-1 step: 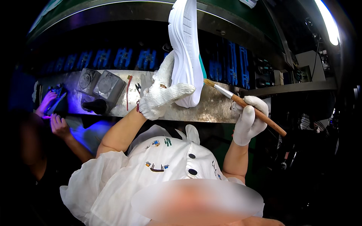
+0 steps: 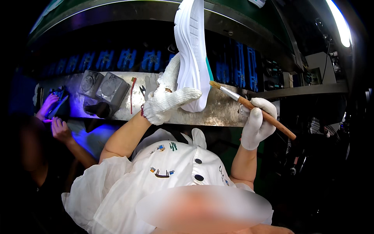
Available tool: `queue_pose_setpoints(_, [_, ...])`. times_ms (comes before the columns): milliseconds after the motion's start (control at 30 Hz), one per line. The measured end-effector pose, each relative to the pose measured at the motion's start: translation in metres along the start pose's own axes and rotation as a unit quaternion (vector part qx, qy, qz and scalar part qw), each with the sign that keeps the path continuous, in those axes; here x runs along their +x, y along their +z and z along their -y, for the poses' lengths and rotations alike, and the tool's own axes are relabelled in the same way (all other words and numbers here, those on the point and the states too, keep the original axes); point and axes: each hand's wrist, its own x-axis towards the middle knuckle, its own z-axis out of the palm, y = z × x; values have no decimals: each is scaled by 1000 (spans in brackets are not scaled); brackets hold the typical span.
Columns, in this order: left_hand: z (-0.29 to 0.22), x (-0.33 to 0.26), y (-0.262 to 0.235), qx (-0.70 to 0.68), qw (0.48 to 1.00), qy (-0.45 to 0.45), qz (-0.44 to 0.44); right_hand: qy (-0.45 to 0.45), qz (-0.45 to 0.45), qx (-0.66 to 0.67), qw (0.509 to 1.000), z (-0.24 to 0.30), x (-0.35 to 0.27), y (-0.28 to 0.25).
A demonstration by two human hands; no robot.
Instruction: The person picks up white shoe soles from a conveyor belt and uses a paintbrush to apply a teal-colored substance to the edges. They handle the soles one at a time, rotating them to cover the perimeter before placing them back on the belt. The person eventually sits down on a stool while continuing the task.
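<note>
Gripping the white shoe sole (image 2: 191, 50) upright, long axis vertical, the left hand (image 2: 167, 102) steadies its lower end while the right hand (image 2: 257, 123), clenched on a brush (image 2: 249, 104), angles bristles toward it.

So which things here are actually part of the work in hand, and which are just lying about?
In use:
- white shoe sole, gripped upright by the gloved left hand
- wooden-handled brush, held in the gloved right hand, bristles at the sole's edge

Lying about:
- two grey blocks on the metal bench
- red-handled tool
- scissors
- another person's hands at far left, busy with something else
</note>
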Motion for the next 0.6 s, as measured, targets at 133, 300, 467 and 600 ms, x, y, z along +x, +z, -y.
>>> queue_pose_setpoints(133, [9,-5,-5,10,999,2,30,-2,39,-11,999,1,8,2])
queue_pose_setpoints(300, [6,-12,-1,20,999,-13,47,4,46,-32,998,2,19,9])
queue_pose_setpoints(467, [15,-20,-5,31,998,-27,42,-35,47,-57,997,-3,33,21])
queue_pose_setpoints(600, [19,-18,-1,23,999,-18,23,-19,61,-54,996,-2,37,20])
